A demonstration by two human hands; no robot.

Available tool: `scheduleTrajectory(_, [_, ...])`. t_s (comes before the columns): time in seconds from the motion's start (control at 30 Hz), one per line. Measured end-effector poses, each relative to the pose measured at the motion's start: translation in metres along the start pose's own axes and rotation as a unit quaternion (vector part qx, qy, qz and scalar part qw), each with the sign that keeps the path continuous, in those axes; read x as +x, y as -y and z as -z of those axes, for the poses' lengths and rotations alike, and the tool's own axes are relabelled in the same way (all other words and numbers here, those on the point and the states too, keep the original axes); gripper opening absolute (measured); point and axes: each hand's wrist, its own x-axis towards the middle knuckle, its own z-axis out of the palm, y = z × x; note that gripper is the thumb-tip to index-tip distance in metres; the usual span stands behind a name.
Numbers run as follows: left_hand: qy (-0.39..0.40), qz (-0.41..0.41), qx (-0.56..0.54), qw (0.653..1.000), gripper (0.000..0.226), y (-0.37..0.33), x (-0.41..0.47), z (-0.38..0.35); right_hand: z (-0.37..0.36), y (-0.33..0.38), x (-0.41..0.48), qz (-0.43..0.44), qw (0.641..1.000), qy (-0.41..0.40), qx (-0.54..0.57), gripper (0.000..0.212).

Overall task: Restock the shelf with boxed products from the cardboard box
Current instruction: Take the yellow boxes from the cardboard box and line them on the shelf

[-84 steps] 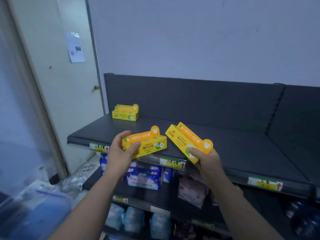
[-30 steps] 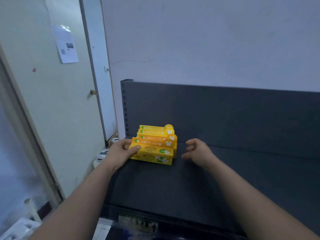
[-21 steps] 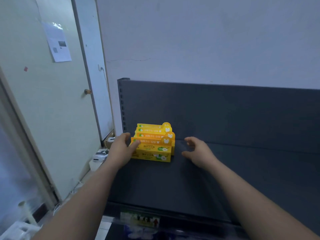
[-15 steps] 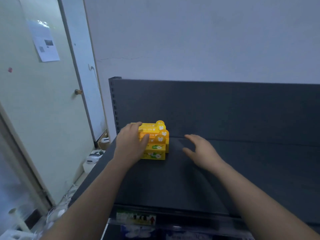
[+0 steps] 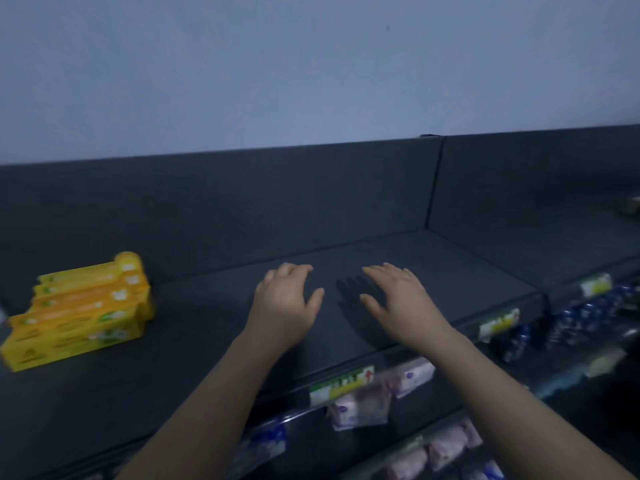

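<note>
Several yellow and orange product boxes (image 5: pixel 83 308) stand in a tight row at the far left of the dark top shelf (image 5: pixel 214 327). My left hand (image 5: pixel 285 299) hovers over the shelf's middle, palm down, fingers loose, holding nothing. Beside it, my right hand (image 5: pixel 398 299) is spread flat above the shelf, also without a load, casting a shadow between the hands. Both hands are well to the right of the boxes. The cardboard box is out of view.
A grey wall rises behind the shelf's dark back panel (image 5: pixel 242 202). Price labels (image 5: pixel 341 384) line the shelf's front edge. Lower shelves hold pink packets (image 5: pixel 367 403) and blue-wrapped goods (image 5: pixel 581 315). A second shelf section (image 5: pixel 540 244) continues to the right.
My left hand has let go of the row of boxes and both hands have pulled away to the right. The view has swung right, leaving the boxes at the left edge.
</note>
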Motion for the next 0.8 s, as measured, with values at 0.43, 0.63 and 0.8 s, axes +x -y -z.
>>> scheduleTrajectory(0.43, [0.127, -0.184, -0.126, 0.966, 0.045, -0.308, 0.01, -0.183, 0.115, -0.272, -0.185, -0.214, 0.974, -0.045, -0.062, 0.054])
scheduleTrajectory(0.63, [0.224, -0.243, -0.15, 0.932, 0.043, -0.419, -0.011, -0.265, 0.144, -0.359, -0.285, -0.327, 0.94, -0.037, -0.086, 0.051])
scheduleTrajectory(0.8, [0.288, -0.283, -0.165, 0.9, 0.041, -0.492, -0.024, -0.327, 0.152, -0.415, -0.348, -0.43, 0.899, -0.042, -0.076, 0.053])
